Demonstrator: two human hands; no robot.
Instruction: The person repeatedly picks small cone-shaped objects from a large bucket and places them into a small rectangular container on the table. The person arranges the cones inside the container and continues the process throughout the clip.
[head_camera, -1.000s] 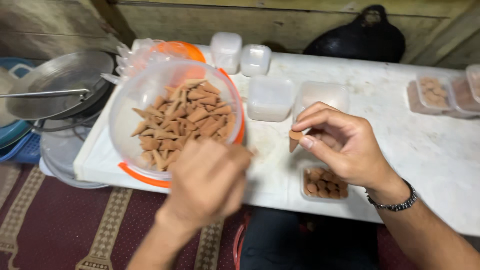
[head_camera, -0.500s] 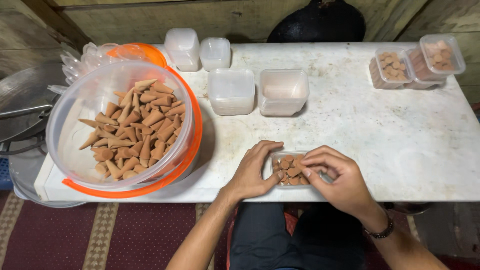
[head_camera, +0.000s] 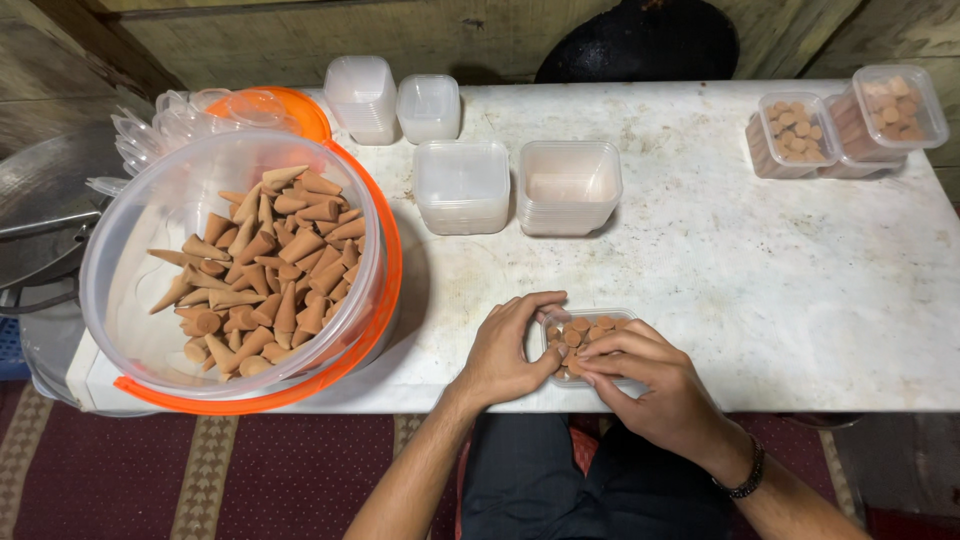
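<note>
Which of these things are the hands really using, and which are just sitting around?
In use:
- left hand and right hand, both at the small clear box
- brown cones packed in that box
- big clear tub of cones

Just sitting there:
- empty clear boxes
- stacked boxes
- filled boxes
- metal pan

A stained white table (head_camera: 760, 270) stands against a wooden plank wall (head_camera: 300, 30), over a maroon patterned rug (head_camera: 200, 480).

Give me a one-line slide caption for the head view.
Both hands, left hand and right hand, arrange brown cones in a small clear container beside a large tub of cones on a white table.
</note>
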